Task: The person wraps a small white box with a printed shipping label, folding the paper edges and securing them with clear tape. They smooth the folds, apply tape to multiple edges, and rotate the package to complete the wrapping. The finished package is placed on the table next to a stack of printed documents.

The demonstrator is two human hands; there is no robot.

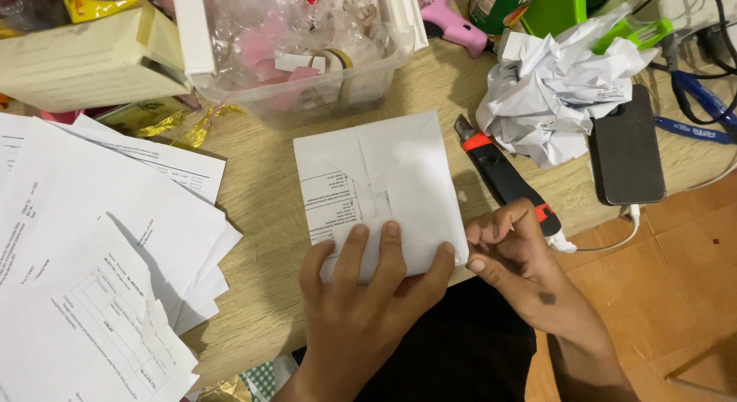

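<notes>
While we are pressing our left hand (361,294) flat on the folded paper (380,188) at the table's (261,210) near edge | our right hand (510,256) is curling, pinching its right corner | paper is looking light, thin, bendy, easy to tear; hold it by the edges.

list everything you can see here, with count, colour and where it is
folded paper: 1, white, desk centre, under both hands
loose sheets: a pile, white with print, desk left
crumpled paper: 1 wad, white, upper right
knife: 1, black and red, right of the folded paper
phone: 1, dark, face down, right of the wad
bin: 1, clear plastic, top centre, holds pink bits and tape
box: 1, cream, top left
glue gun: 1, pink, top centre
desk: 1, light wood
left hand: flat on the folded paper's near edge
right hand: fingers curled at its right corner
</notes>
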